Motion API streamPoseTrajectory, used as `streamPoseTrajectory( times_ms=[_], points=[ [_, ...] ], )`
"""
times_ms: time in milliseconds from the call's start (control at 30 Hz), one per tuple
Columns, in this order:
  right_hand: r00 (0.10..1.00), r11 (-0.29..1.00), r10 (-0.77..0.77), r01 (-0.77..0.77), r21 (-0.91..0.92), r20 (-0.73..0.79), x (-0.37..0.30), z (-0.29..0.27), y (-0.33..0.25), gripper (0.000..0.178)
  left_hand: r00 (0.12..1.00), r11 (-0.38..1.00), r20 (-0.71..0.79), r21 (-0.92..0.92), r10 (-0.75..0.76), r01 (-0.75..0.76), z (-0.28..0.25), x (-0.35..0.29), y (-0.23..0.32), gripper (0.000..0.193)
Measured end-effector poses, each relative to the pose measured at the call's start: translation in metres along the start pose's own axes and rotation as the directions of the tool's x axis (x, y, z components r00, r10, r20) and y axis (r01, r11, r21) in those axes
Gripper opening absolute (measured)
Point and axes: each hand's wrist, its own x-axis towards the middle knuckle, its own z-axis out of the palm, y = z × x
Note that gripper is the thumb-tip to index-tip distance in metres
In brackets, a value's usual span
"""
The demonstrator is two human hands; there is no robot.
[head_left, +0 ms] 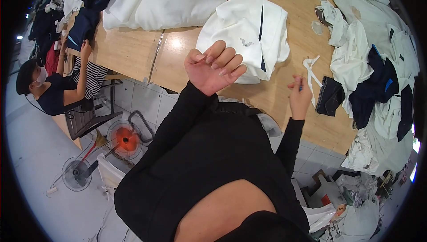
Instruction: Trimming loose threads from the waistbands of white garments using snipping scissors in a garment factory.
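My left hand (215, 67) is raised above the table's near edge, palm up, its fingers curled inward in a loose fist with nothing visible in them. Just beyond it lies a folded white garment (242, 24) with a dark stripe and a small grey emblem. To the right, my right hand (300, 95) hovers over the tabletop, fingers drawn together. A tiny blue spot shows at its fingertips, too small to name. Nearest to that hand are a white fabric strip (311, 75) and a dark folded cloth piece (329, 95).
A large white fabric pile (164, 2) lies at the far left of the wooden table (284, 70). White and navy garments (373, 79) heap along the right side. At left, a masked person (58, 84) handles a navy garment (82, 26). Fans (124, 139) stand on the floor.
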Motion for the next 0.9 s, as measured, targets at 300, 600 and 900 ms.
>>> streamPoseTrajectory(
  times_ms=[300, 600, 900],
  points=[
    [0.998, 0.938, -0.035, 0.050, 0.342, -0.050, -0.040, 0.035, -0.055, 0.020, 0.661, 0.474, -0.528, 0.834, 0.533, 0.283, -0.028, -0.043, 0.029, 0.022],
    [0.881, 0.880, -0.473, 0.471, 0.060, 0.025, 0.002, 0.052, -0.071, 0.013, 0.592, -0.053, -0.322, 0.847, 0.739, 0.528, -0.099, -0.051, 0.013, 0.037],
    [0.925, 0.363, 0.068, -0.372, 0.854, 0.375, 0.002, 0.031, -0.101, 0.006, 0.655, -0.022, -0.221, 0.940, 0.723, 0.341, -0.051, -0.010, 0.018, 0.021]
  ],
)
